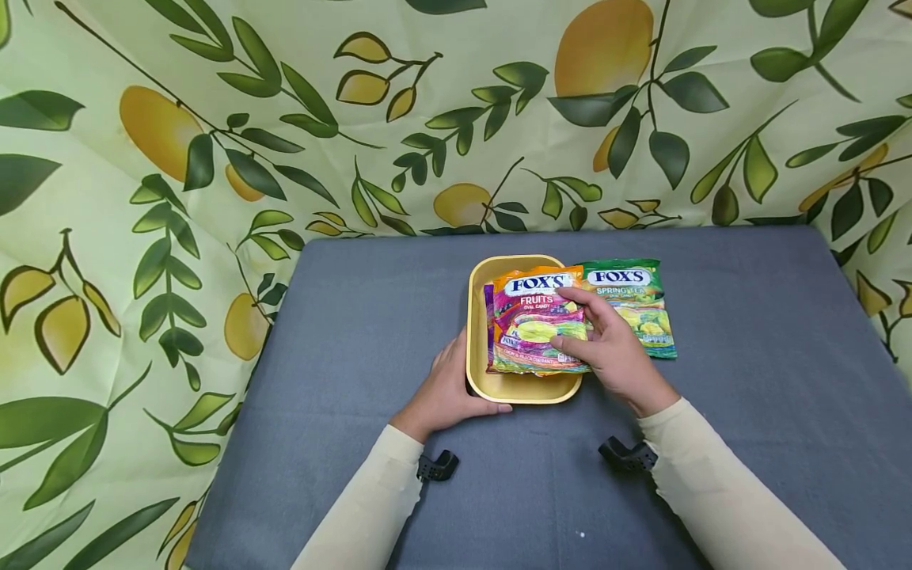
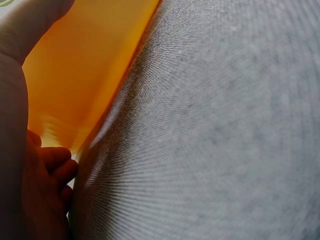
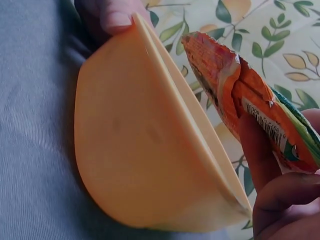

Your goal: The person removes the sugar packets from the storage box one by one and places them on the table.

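A yellow rectangular tub (image 1: 526, 393) stands on the table. My left hand (image 1: 450, 386) holds its near left corner, fingers along the left wall and thumb along the near side. Above the tub, my right hand (image 1: 618, 358) pinches a purple-and-orange Fox's Fruits candy bag (image 1: 523, 313) by its right side. The right wrist view shows this candy bag (image 3: 220, 70) tilted, apart from the rim. A purple edge (image 1: 489, 326) shows behind it at the left; what it belongs to is mostly hidden. A green Fox's Spring Tea candy bag (image 1: 654, 313) lies right of the tub, partly covered by my right hand.
The grey cloth-covered table (image 1: 342, 332) extends around the tub on both sides. A fabric backdrop (image 1: 499, 119) with a leaf and fruit print rises behind the table and along its left and right sides.
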`<state>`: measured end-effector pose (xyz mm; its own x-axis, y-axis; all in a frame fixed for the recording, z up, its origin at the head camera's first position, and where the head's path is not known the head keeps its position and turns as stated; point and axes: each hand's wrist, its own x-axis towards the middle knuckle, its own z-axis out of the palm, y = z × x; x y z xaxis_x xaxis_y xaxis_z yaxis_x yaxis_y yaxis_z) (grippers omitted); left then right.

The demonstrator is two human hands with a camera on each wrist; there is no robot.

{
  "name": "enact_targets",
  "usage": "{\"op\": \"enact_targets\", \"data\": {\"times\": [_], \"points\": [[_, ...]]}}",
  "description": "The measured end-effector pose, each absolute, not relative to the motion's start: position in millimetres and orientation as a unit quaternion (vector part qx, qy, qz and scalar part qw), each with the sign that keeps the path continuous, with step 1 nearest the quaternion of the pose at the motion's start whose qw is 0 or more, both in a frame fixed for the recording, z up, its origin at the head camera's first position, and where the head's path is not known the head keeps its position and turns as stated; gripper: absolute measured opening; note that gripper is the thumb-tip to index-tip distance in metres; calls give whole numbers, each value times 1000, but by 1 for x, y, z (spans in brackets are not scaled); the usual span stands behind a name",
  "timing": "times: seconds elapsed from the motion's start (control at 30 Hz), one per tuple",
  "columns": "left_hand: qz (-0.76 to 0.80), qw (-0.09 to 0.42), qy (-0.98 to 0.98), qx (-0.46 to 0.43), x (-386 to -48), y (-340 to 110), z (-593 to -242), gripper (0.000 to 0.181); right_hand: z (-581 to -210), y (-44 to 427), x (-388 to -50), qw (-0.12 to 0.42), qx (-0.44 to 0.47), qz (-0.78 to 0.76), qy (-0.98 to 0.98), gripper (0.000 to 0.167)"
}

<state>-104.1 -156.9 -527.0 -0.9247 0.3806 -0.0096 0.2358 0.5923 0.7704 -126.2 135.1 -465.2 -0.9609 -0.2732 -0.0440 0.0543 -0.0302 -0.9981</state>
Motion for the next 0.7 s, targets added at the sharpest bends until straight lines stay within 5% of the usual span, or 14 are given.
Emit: {"op": "enact_targets", "data": {"times": [0.7], "points": [[417,87,888,170,-104,-156,-526,147,-475,180,-123,87,-66,-743,660,68]]}}
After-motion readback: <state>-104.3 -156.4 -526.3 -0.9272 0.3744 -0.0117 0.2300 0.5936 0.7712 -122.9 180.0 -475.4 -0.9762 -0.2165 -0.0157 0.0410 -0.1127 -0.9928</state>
